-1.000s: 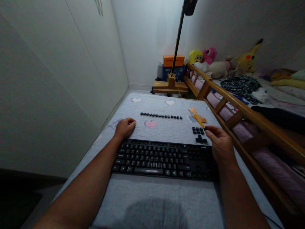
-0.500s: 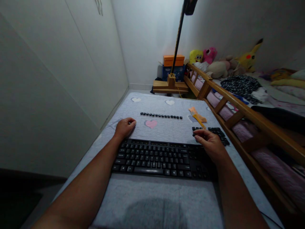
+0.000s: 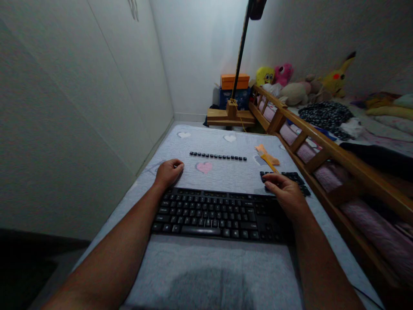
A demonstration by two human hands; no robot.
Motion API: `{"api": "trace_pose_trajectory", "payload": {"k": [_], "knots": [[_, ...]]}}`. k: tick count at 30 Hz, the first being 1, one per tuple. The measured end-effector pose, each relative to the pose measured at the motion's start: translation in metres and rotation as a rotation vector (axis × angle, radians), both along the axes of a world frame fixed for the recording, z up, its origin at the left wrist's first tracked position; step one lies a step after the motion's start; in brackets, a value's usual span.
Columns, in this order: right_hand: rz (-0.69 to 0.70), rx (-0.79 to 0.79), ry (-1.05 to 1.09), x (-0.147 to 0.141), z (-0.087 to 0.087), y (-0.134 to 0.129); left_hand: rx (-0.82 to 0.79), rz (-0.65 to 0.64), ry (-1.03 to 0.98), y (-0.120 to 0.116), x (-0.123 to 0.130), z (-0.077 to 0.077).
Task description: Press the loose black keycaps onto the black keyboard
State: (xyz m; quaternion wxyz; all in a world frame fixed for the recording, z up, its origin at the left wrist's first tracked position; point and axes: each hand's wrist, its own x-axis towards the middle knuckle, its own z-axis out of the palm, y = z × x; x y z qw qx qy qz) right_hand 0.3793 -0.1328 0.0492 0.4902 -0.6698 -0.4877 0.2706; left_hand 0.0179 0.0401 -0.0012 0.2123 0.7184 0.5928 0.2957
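A black keyboard [image 3: 206, 213] lies across the bed in front of me; its right-hand section looks bare of keycaps in places. My left hand [image 3: 169, 173] rests on the sheet above its upper left corner, fingers curled together, with a small dark spot between them that I cannot identify. Over the right end, my right hand [image 3: 284, 189] has thumb and fingertips pinched beside a group of loose black keycaps [image 3: 295, 176], apparently on one keycap, mostly hidden by the fingers. Farther off, a straight row of black keycaps [image 3: 218, 156] sits on the sheet.
A yellow-handled tool [image 3: 269, 162] lies on an orange cloth-like piece [image 3: 270, 154] behind the loose keycaps. A wooden bed rail [image 3: 309, 125] runs along the right. White cabinet doors [image 3: 97, 86] stand at left, and a wooden stand [image 3: 230, 114] is beyond the bed's far edge.
My right fingertips have shifted slightly up and right; the dark keycap beside them no longer shows at that spot. My left hand stays where it was.
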Motion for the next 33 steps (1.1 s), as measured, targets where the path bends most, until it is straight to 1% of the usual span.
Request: {"api": "trace_pose_trajectory", "payload": {"k": [7, 13, 21, 24, 29, 33], "knots": [[0.01, 0.003, 0.02, 0.0, -0.001, 0.001, 0.005, 0.004, -0.009, -0.001, 0.0, 0.001], [0.015, 0.006, -0.002, -0.001, 0.0, 0.001, 0.006, 0.001, -0.007, 0.0, 0.0, 0.0], [0.023, 0.006, -0.002, 0.0, -0.004, 0.001, 0.002, 0.003, -0.013, 0.001, 0.0, -0.001], [-0.022, 0.02, 0.024, 0.001, -0.001, 0.0, 0.007, 0.007, -0.014, 0.0, 0.0, -0.001], [-0.147, 0.14, 0.126, 0.005, 0.006, -0.002, 0.008, 0.002, -0.015, 0.0, 0.0, 0.0], [-0.159, 0.197, 0.187, 0.011, 0.004, -0.002, 0.005, -0.006, -0.012, 0.0, 0.0, 0.0]]}}
